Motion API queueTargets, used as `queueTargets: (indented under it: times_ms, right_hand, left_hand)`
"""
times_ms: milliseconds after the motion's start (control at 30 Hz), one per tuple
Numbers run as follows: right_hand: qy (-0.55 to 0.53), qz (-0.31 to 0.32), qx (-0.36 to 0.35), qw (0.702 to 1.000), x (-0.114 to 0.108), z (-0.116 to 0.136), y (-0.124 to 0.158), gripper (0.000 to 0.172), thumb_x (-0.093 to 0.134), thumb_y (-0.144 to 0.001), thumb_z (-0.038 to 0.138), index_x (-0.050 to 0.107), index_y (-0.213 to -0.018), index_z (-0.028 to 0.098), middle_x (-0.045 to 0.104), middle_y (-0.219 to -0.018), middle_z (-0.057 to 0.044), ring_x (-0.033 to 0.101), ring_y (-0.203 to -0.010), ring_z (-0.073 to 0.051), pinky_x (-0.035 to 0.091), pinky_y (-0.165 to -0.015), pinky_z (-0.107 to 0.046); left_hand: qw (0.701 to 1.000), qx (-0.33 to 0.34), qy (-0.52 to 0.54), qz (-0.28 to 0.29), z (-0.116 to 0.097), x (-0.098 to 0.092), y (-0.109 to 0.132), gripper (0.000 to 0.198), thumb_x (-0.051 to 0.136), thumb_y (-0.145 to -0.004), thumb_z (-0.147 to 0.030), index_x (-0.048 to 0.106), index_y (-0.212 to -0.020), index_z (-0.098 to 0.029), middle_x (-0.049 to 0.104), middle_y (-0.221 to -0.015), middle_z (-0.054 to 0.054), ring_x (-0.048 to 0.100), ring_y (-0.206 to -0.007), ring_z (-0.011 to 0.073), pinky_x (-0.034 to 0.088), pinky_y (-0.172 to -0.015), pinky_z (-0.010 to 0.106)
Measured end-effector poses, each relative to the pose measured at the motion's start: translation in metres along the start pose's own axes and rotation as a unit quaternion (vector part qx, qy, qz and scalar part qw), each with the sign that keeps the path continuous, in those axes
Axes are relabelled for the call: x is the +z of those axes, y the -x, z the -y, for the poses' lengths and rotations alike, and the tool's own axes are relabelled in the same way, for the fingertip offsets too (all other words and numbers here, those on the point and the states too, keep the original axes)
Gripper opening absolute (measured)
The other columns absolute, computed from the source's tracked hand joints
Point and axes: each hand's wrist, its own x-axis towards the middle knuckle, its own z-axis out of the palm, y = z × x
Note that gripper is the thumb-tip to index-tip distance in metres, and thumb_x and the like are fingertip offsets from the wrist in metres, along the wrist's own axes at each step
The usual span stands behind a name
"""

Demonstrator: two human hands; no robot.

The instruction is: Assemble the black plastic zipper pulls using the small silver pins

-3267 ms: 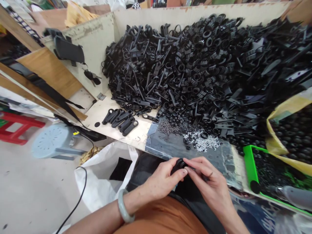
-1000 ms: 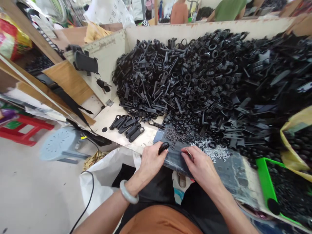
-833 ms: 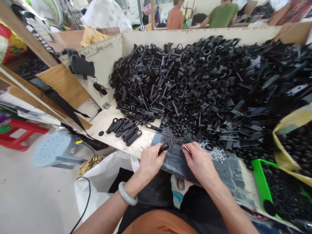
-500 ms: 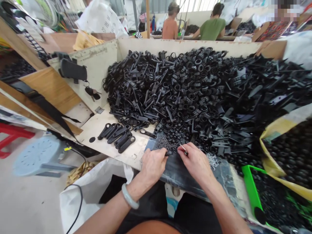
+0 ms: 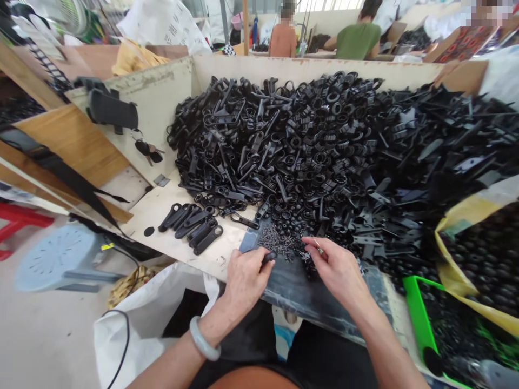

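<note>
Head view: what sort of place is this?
Most likely a small assembly workshop: a boarded bench heaped with black plastic parts, a patch of small screws by the hands, and other people working behind.

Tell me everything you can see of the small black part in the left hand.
The small black part looks like glossy moulded plastic, rounded at its exposed end. Only that end shows; the rest is hidden in the left hand, pinched at the fingertips. It sits just over the dark mat at the bench's front edge, beside the scatter of small dark screws.

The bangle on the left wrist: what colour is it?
Pale grey-green, plain and unpatterned. The bangle shows clearly in the head view, low on the left forearm.
</note>
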Motion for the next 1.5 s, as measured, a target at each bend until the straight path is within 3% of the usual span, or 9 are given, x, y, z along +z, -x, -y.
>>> queueTargets:
  times_ms: [233, 400, 633, 800, 967, 1067, 1267, 1500]
  right_hand:
    - [0.132, 0.029, -0.030, 0.990, 0.011, 0.013, 0.000, 0.028, 0.046, -0.102, 0.030, 0.074, -0.098, 0.025, 0.070, -0.109, -0.004, 0.069, -0.075, -0.017, 0.047, -0.062, -0.029]
    - [0.084, 0.079, -0.060, 0.991, 0.008, 0.017, 0.009, 0.029, 0.045, -0.103, 0.032, 0.073, -0.095, 0.027, 0.068, -0.106, -0.002, 0.070, -0.083, -0.017, 0.049, -0.067, -0.028]
    - [0.052, 0.038, -0.038, 0.997, -0.001, 0.000, 0.018, 0.032, 0.045, -0.104, 0.037, 0.072, -0.092, 0.026, 0.070, -0.104, -0.004, 0.070, -0.082, -0.018, 0.049, -0.067, -0.030]
    - [0.079, 0.070, -0.052, 0.993, 0.005, 0.010, 0.015, 0.025, 0.050, -0.103, 0.034, 0.072, -0.095, 0.026, 0.069, -0.100, -0.002, 0.070, -0.085, -0.019, 0.048, -0.068, -0.029]
    - [0.096, 0.078, -0.067, 0.990, 0.010, 0.021, 0.008, 0.024, 0.050, -0.103, 0.032, 0.072, -0.094, 0.027, 0.068, -0.096, -0.001, 0.070, -0.083, -0.018, 0.046, -0.066, -0.028]
    - [0.107, 0.084, -0.083, 0.987, 0.015, 0.027, 0.004, 0.023, 0.051, -0.103, 0.030, 0.071, -0.094, 0.027, 0.068, -0.096, -0.001, 0.070, -0.082, -0.017, 0.044, -0.064, -0.028]
    - [0.172, 0.084, -0.101, 0.976, 0.026, 0.034, 0.003, 0.018, 0.055, -0.101, 0.027, 0.071, -0.093, 0.026, 0.067, -0.093, -0.002, 0.069, -0.082, -0.018, 0.042, -0.062, -0.028]
    - [0.109, 0.051, -0.084, 0.989, 0.019, 0.027, 0.010, 0.024, 0.050, -0.103, 0.032, 0.071, -0.092, 0.026, 0.068, -0.093, -0.002, 0.069, -0.079, -0.018, 0.044, -0.064, -0.029]
  left_hand:
    - [0.998, 0.030, -0.047, 0.006, -0.004, 0.005, -0.007, 0.006, 0.062, -0.096, -0.021, 0.067, -0.097, -0.023, 0.080, -0.089, 0.002, 0.072, -0.084, 0.0229, 0.031, -0.079, 0.038]
    - [0.999, 0.027, -0.028, 0.004, -0.002, 0.003, -0.006, 0.009, 0.060, -0.096, -0.020, 0.066, -0.101, -0.024, 0.080, -0.088, 0.001, 0.072, -0.083, 0.0219, 0.032, -0.080, 0.037]
    - [0.999, 0.016, -0.029, 0.032, -0.001, 0.002, -0.008, 0.010, 0.061, -0.094, -0.021, 0.069, -0.094, -0.026, 0.080, -0.089, 0.002, 0.071, -0.083, 0.0234, 0.034, -0.079, 0.036]
    - [0.999, -0.018, -0.020, 0.026, -0.004, -0.002, -0.008, 0.010, 0.063, -0.092, -0.025, 0.070, -0.085, -0.025, 0.076, -0.077, 0.002, 0.069, -0.079, 0.0248, 0.037, -0.077, 0.034]
    - [0.995, -0.101, 0.017, -0.004, 0.000, -0.015, -0.005, 0.017, 0.060, -0.093, -0.026, 0.073, -0.103, -0.027, 0.079, -0.090, 0.003, 0.068, -0.083, 0.0258, 0.040, -0.076, 0.033]
    - [0.991, -0.129, 0.027, -0.016, 0.006, -0.021, -0.002, 0.018, 0.058, -0.093, -0.025, 0.073, -0.102, -0.026, 0.079, -0.088, 0.002, 0.067, -0.082, 0.0245, 0.041, -0.077, 0.032]
    - [0.996, -0.092, 0.000, 0.022, 0.005, -0.017, 0.009, 0.014, 0.059, -0.094, -0.025, 0.073, -0.091, -0.026, 0.079, -0.083, 0.000, 0.068, -0.078, 0.0234, 0.038, -0.079, 0.033]
    - [0.998, -0.035, -0.052, 0.033, -0.005, -0.011, -0.002, 0.011, 0.061, -0.095, -0.027, 0.070, -0.088, -0.024, 0.079, -0.080, 0.003, 0.072, -0.078, 0.0257, 0.036, -0.080, 0.037]
